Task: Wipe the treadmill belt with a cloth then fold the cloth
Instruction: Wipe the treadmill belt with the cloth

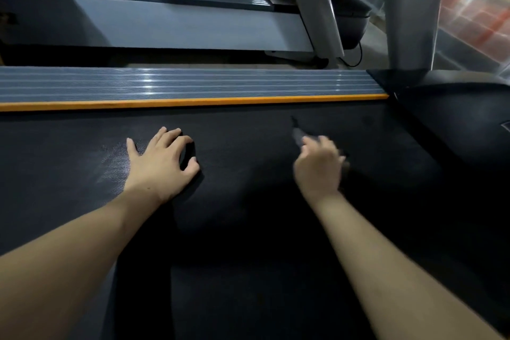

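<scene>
The black treadmill belt (248, 130) fills the lower part of the head view. My left hand (160, 163) rests palm-down on the belt at centre left, fingers spread and lightly arched. My right hand (317, 168), blurred by motion, grips a dark cloth (297, 134) on the belt at centre right. Only a grey-black corner of the cloth sticks out beyond the fingers; the rest blends into the belt or is hidden under the hand.
A grey ribbed side rail (193, 83) with an orange strip (193, 102) borders the belt's far edge. The black motor cover (455, 110) and a grey upright post (411, 8) stand at the right. Another treadmill (165, 25) lies beyond the rail.
</scene>
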Demonstrator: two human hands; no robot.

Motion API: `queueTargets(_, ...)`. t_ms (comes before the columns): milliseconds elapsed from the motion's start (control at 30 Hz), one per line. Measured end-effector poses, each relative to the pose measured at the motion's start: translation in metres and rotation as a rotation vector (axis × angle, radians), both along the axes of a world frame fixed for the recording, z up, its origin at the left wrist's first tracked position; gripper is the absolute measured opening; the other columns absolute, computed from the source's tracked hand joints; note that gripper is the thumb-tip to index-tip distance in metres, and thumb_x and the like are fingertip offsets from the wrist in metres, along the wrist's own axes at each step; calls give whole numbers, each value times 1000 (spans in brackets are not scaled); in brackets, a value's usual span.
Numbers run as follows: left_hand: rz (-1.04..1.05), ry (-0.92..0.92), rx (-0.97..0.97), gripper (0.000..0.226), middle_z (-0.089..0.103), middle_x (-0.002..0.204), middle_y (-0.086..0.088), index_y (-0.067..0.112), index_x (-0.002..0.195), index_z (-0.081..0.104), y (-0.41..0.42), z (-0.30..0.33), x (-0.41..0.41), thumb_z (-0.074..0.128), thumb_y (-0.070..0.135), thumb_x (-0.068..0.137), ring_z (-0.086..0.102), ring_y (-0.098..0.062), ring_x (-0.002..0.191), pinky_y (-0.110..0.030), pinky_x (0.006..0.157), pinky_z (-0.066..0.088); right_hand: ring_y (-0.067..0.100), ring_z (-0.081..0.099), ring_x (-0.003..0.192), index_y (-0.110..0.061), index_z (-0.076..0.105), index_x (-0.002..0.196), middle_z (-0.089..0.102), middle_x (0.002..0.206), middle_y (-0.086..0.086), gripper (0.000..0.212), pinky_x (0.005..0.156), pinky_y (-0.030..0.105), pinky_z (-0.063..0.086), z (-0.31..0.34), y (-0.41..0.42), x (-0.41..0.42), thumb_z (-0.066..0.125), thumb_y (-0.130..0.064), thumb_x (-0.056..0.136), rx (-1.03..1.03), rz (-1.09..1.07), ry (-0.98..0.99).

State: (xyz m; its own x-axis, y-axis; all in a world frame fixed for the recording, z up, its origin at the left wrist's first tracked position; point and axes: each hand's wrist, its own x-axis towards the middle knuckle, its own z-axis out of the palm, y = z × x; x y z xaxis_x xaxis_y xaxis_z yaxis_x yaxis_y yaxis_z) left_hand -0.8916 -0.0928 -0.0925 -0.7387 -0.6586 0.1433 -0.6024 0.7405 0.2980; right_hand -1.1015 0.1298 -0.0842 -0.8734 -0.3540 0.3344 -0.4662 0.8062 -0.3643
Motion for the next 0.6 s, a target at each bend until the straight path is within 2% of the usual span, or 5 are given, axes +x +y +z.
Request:
queueTargets(67,1,-7,1,44,35,159,10,39,136,48,0,1,-1,45,53,95,14,-13,155,-72,117,4,31,55,115,-24,68,112,60,118,5,32,98,56,42,-2,-29,48,45,-21,90,35,207,28)
queueTargets(167,3,-7,-11,44,35,160,10,40,137,49,0,0,0,45,54,95,15,-13,154,-70,117,4,27,42,137,-27,64,126,53,142,6,33,114,56,27,-6,-47,91,52,-19,97,66,598,-51)
queueTargets(300,4,10,-27,44,38,159,9,39,136,51,0,-2,1,47,54,95,18,-13,154,-71,117,5,14,35,144,-38,60,132,45,152,-7,34,117,35,27,7,0,38,48,-30,101,171,773,-30)
queueTargets(467,1,-3,-25,46,37,159,10,39,135,50,0,-3,-1,44,60,94,16,-14,154,-71,117,4,25,49,133,-27,66,126,54,143,6,33,111,39,38,1,61,-62,48,-22,99,89,193,-30)
queueTargets(600,1,-12,-19,50,36,159,10,40,133,50,0,-2,-3,41,69,93,16,-13,154,-71,117,3,32,50,123,-23,67,121,57,128,9,34,101,53,39,-2,30,-29,47,-23,93,92,-85,-27)
